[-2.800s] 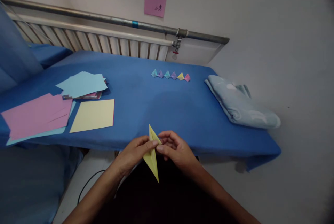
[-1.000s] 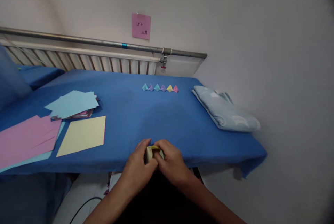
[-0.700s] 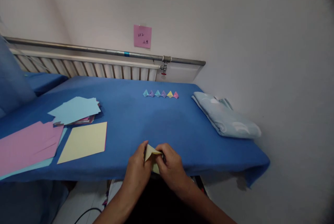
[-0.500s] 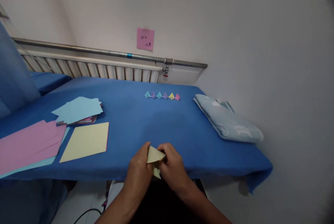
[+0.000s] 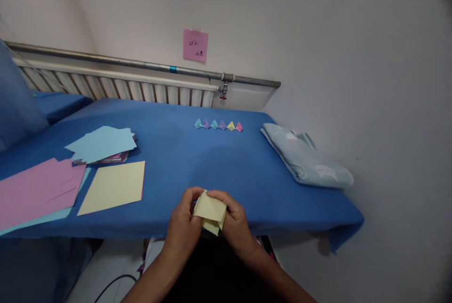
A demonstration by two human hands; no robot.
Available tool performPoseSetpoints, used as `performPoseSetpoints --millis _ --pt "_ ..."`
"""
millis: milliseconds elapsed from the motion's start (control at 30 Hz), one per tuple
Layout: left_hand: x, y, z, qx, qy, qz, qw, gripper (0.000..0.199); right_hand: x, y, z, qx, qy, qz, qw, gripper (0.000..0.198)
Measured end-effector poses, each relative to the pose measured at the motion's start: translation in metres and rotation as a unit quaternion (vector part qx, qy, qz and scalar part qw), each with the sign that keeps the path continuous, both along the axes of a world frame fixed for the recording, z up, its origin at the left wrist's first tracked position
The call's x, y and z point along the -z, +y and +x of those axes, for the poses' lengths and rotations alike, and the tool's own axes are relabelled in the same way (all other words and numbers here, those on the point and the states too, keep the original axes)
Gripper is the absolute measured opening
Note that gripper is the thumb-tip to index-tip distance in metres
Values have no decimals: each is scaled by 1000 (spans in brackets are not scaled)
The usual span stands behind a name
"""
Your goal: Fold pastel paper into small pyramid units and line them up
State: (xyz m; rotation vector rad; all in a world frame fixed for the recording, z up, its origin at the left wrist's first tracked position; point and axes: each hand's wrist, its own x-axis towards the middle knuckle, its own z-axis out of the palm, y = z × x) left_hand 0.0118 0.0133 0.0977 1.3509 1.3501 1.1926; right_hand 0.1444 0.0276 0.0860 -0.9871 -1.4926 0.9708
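A folded piece of pale yellow paper (image 5: 211,207) is held between both hands in front of the table's near edge. My left hand (image 5: 184,223) grips its left side, fingers curled round it. On the opposite side my right hand (image 5: 236,222) is closed on the paper, with the fingers over its upper edge. The paper has several layers, and a loose flap shows at the bottom. Farther back on the blue cloth stands a row of several small folded paper shapes (image 5: 213,125) in blue, purple, yellow and pink.
To the left lie yellow sheets (image 5: 115,187), pink sheets (image 5: 37,190) and a pile topped with light blue paper (image 5: 102,144). A folded pale blue blanket (image 5: 307,157) rests at the right. Behind the table run a radiator (image 5: 141,91) and a metal pipe (image 5: 123,64).
Both hands have turned the yellow paper, so a broader, squarer face shows in place of the pointed one. The view has shifted slightly.
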Motion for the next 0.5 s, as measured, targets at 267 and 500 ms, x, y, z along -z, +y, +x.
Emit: performPoseSetpoints --millis 267,500 --pt "3 -2 0 45 -73 -22 996 25 0 -3 -4 12 69 -71 995 18" --pt "-3 -21 -10 104 -40 71 991 26 4 -10 5 13 69 41 997 23"
